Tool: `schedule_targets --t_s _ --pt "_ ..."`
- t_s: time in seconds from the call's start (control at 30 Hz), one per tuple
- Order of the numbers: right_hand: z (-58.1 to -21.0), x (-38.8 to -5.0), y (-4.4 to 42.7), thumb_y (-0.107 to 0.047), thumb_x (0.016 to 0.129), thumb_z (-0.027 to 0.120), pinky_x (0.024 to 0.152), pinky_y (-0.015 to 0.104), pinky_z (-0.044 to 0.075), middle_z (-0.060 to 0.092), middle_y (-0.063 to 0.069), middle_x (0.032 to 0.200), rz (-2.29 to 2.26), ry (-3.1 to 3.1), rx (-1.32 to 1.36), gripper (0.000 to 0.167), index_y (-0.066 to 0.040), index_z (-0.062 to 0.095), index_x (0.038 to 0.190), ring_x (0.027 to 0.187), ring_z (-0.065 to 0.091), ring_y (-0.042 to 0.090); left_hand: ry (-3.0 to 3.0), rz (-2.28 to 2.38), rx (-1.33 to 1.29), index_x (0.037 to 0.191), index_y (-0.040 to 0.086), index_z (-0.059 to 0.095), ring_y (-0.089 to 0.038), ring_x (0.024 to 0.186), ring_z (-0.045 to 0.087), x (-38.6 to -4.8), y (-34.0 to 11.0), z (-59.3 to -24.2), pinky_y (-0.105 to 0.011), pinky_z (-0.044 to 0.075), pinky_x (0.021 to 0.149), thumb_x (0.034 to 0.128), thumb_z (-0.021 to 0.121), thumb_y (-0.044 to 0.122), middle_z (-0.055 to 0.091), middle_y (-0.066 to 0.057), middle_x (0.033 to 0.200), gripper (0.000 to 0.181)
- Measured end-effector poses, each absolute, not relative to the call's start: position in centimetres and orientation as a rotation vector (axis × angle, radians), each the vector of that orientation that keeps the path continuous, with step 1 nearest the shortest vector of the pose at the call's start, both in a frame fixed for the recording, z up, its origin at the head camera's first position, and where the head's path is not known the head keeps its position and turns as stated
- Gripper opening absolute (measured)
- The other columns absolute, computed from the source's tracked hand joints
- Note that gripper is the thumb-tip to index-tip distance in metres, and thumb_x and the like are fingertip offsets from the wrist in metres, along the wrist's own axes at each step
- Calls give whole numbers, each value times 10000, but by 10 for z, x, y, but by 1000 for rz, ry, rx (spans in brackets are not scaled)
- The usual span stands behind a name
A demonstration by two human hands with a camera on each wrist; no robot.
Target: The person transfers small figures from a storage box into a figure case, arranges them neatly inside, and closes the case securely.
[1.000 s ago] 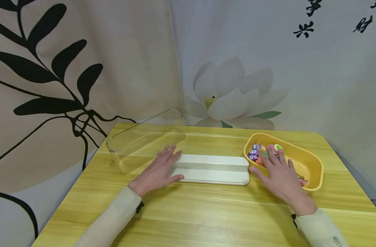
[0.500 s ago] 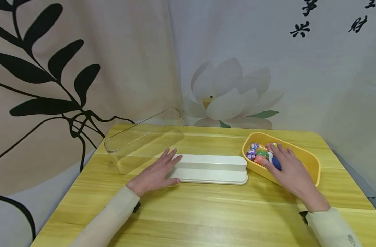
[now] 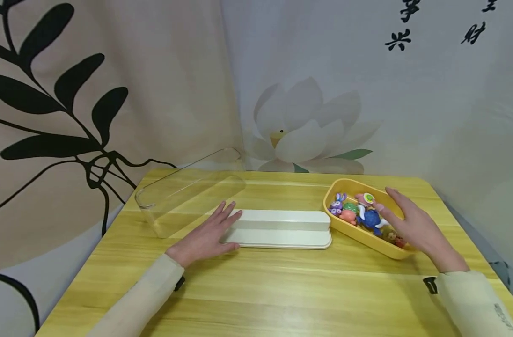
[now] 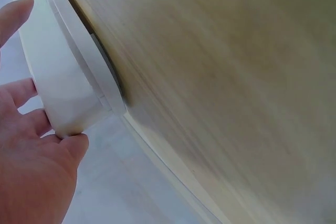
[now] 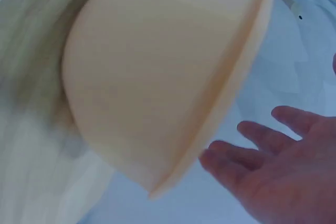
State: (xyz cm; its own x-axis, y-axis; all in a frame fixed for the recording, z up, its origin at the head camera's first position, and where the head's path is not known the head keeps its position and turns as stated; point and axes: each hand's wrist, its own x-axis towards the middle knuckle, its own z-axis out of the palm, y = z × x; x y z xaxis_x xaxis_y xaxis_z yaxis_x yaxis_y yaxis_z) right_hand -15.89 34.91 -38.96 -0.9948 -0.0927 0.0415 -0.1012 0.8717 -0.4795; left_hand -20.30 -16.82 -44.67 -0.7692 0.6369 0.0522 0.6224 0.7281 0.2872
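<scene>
My left hand [image 3: 203, 236] rests at the left end of a white stepped display base [image 3: 286, 228], its fingers spread and fairly straight. In the left wrist view, fingertips touch the end of that base [image 4: 63, 87]. Over the right end of a yellow tray [image 3: 357, 237] is my right hand [image 3: 422, 229], with fingers extended and thumb apart. The right wrist view has this hand [image 5: 289, 166] beside the tray's wall [image 5: 147, 77], holding nothing. Small toy figures lie in the tray, among them a purple rabbit [image 3: 336, 207] and a blue figure [image 3: 371, 220].
A clear plastic cover [image 3: 189, 201] stands at the back left of the wooden table [image 3: 282, 290]. Behind the table hang curtains printed with dark leaves [image 3: 73, 84] and a pale lotus [image 3: 307, 126].
My right hand has moved rightward from above the toy figures to the tray's right end, uncovering them. My left hand stays by the white base. The head view has shifted slightly.
</scene>
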Motion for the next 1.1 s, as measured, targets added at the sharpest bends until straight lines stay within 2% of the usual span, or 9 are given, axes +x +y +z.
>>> schedule_targets --t_s 0.13,0.37,0.53,0.6,0.73,0.87,1.1 --pt "-394 -162 353 -507 1063 520 1060 806 291 296 357 1603 796 -3027 207 809 -17 227 1637 1403 304 624 2864 460 1046 1646 101 273 -417 1575 41 -203 -168 -446 -569 310 1220 980 689 490 80 -169 1724 876" --pt "-409 -170 353 -459 1010 650 1030 753 396 464 365 1487 682 -3032 315 778 75 420 1528 1323 436 598 2863 466 1055 1645 97 275 -420 1575 45 -203 -169 -446 -562 297 1229 982 688 480 87 -179 1723 871" --pt "-419 -175 351 -460 961 724 986 718 463 551 352 1407 566 -3033 380 734 40 534 1463 1252 529 566 2860 466 1049 1644 93 276 -412 1576 40 -202 -169 -445 -561 288 1233 980 689 480 83 -178 1723 872" --pt "-422 -176 349 -417 943 760 971 693 489 587 338 1370 546 -3016 423 685 32 578 1428 1219 570 537 2859 465 1052 1643 90 278 -410 1577 39 -202 -169 -444 -559 286 1234 980 687 482 82 -179 1722 872" --pt "-425 -179 346 -343 920 798 900 612 551 654 285 1288 534 -3007 473 579 17 646 1348 1055 664 405 2856 474 1050 1643 91 280 -407 1577 41 -201 -171 -445 -553 292 1233 979 686 490 85 -177 1722 875" --pt "-427 -184 346 -300 895 828 835 555 569 688 236 1215 510 -3016 510 515 1 677 1286 937 669 301 2861 469 1048 1645 97 275 -408 1577 45 -200 -172 -445 -554 302 1229 977 688 493 87 -172 1723 880" --pt "-431 -190 347 -137 825 875 891 607 559 693 238 1147 490 -2945 630 438 13 667 1179 1020 680 423 2856 454 1049 1648 111 273 -389 1581 43 -201 -170 -444 -541 294 1236 973 687 508 82 -162 1725 886"
